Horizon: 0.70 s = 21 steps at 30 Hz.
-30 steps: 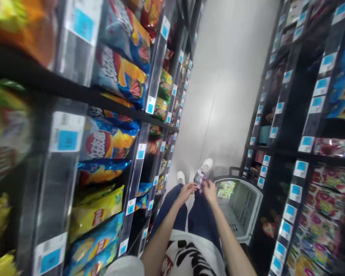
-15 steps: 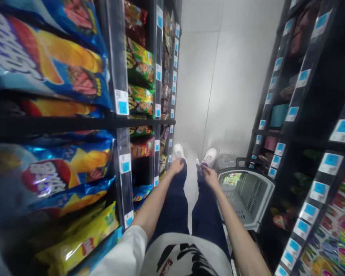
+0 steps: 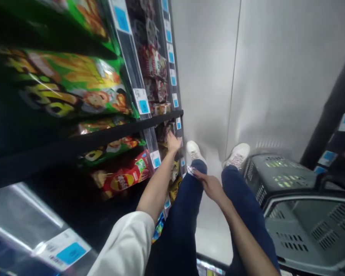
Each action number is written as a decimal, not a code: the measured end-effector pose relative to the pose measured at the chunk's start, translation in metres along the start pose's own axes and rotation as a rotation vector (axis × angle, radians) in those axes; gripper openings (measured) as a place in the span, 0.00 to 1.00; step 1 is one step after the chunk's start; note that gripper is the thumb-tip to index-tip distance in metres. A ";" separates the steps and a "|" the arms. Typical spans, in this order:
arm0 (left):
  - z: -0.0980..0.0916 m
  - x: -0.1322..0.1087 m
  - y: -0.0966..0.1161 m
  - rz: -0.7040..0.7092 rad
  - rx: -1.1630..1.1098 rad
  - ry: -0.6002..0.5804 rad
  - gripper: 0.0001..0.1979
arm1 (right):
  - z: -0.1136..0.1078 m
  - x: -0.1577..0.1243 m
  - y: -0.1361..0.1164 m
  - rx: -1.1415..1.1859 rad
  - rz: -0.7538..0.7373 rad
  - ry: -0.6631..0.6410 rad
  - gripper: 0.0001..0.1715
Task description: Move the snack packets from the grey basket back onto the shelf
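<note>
The right hand (image 3: 211,186), low centre of the frame, pinches a small packet (image 3: 191,170) over the knee. Further off, the left hand (image 3: 173,141) reaches fingers spread to the shelf (image 3: 132,128) at centre. It would do best to take one bag squarely, sparing neighbours.
</note>
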State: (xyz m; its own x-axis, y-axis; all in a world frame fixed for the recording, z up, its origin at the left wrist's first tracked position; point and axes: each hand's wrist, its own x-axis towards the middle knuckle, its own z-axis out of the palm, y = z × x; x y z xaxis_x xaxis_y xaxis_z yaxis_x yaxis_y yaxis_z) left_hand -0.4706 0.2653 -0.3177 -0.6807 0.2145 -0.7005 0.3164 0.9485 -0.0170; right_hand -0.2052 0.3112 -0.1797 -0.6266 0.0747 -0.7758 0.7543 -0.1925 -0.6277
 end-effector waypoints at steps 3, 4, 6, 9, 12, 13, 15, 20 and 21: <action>0.004 0.019 0.000 -0.051 -0.061 -0.037 0.37 | -0.014 0.007 -0.009 0.045 0.022 0.033 0.30; 0.005 0.023 0.001 -0.060 -0.071 -0.053 0.35 | -0.018 0.009 -0.009 0.057 0.041 0.057 0.29; 0.005 0.032 0.002 -0.073 -0.092 -0.070 0.31 | -0.025 0.012 -0.009 0.044 0.096 0.111 0.28; 0.004 0.042 -0.002 -0.095 -0.143 -0.087 0.24 | -0.033 0.019 -0.006 -0.006 0.176 0.193 0.28; 0.004 0.044 -0.009 -0.121 -0.256 -0.089 0.25 | -0.038 0.027 -0.006 0.018 0.196 0.237 0.27; 0.004 0.043 -0.011 -0.133 -0.299 -0.086 0.27 | -0.040 0.029 -0.007 0.045 0.186 0.244 0.27; 0.006 0.041 -0.013 -0.168 -0.357 -0.085 0.29 | -0.042 0.033 -0.009 0.107 0.165 0.259 0.27; 0.007 0.040 -0.010 -0.227 -0.376 -0.084 0.31 | -0.042 0.043 -0.009 0.238 0.134 0.309 0.27; 0.006 0.040 -0.009 -0.228 -0.373 -0.075 0.31 | -0.042 0.047 -0.008 0.264 0.117 0.317 0.27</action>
State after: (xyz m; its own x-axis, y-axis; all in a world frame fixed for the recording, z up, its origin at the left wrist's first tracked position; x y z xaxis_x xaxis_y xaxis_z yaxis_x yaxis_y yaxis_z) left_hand -0.4963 0.2642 -0.3500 -0.6510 -0.0141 -0.7589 -0.1058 0.9918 0.0723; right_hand -0.2325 0.3570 -0.2143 -0.4172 0.3261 -0.8483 0.7150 -0.4584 -0.5279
